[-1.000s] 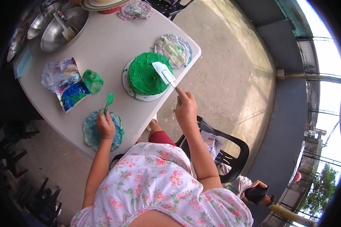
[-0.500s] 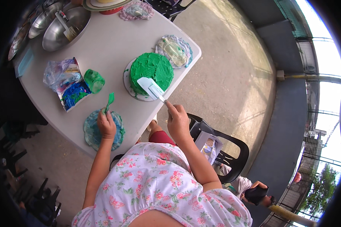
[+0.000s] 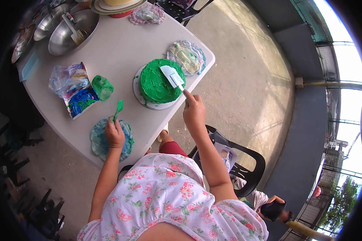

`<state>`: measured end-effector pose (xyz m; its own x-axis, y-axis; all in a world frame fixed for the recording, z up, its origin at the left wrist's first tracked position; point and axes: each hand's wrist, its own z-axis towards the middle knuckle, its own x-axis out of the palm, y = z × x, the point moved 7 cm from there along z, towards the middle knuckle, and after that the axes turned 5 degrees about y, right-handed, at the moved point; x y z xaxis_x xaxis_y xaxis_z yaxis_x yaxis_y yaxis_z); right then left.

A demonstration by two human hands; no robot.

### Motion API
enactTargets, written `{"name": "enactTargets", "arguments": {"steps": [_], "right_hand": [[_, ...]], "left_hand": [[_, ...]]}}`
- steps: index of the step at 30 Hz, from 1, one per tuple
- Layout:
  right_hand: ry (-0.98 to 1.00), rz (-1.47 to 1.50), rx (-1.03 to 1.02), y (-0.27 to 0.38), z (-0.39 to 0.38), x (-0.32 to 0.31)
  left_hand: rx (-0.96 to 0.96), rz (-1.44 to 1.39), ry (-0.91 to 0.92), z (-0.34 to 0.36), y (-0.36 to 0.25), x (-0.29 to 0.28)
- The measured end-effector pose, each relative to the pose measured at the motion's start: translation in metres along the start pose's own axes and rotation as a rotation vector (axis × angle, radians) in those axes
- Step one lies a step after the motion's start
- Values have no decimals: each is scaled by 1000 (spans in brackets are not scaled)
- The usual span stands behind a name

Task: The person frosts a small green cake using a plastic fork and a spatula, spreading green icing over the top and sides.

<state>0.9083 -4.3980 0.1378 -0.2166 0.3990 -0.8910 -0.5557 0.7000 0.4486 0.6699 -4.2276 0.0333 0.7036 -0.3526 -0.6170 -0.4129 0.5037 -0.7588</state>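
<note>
A round cake (image 3: 157, 82) covered in green frosting sits on a white board (image 3: 139, 97) close to the table's right edge. My right hand (image 3: 195, 107) is closed round the handle of a white spatula (image 3: 171, 75), whose blade lies over the right part of the cake's top. Closed on a green-coated fork (image 3: 119, 107), my left hand (image 3: 115, 134) holds it upward, above a blue-stained cloth (image 3: 99, 138). Beyond the fork lies a green-smeared plastic cup (image 3: 102, 87), against an opened box (image 3: 81, 100) with blue and green frosting in it.
A stained cloth (image 3: 186, 56) lies just beyond the cake, a pink one (image 3: 147, 14) farther off. Metal bowls (image 3: 60, 47) stand at the far left, one with a brush. To the right is a black chair (image 3: 254, 175) with a box on it; a person (image 3: 271, 207) is behind it.
My right hand has moved the spatula right and slightly away from me, from the cake's near edge onto its top. My left hand still holds the fork. The view has shifted slightly.
</note>
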Motion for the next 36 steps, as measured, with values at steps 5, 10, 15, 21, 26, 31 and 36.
{"name": "enactTargets", "arguments": {"steps": [5,10,15,21,26,31,36], "right_hand": [[54,-9,-82,13,-20,6],[71,58,-183,26,-36,2],[11,31,-94,16,-7,-13],[-18,-1,-12,7,19,-4],[15,-50,-37,14,8,0],[71,0,-127,18,-24,0],[69,25,-142,21,-16,-11]], "left_hand": [[17,-5,-7,0,-1,-1],[26,-7,-17,0,-3,-1],[32,-3,-27,1,-4,-2],[14,-2,-10,1,-4,-1],[9,0,-12,1,-3,0],[-1,2,-15,0,-2,-1],[7,18,-25,0,-3,-1]]}}
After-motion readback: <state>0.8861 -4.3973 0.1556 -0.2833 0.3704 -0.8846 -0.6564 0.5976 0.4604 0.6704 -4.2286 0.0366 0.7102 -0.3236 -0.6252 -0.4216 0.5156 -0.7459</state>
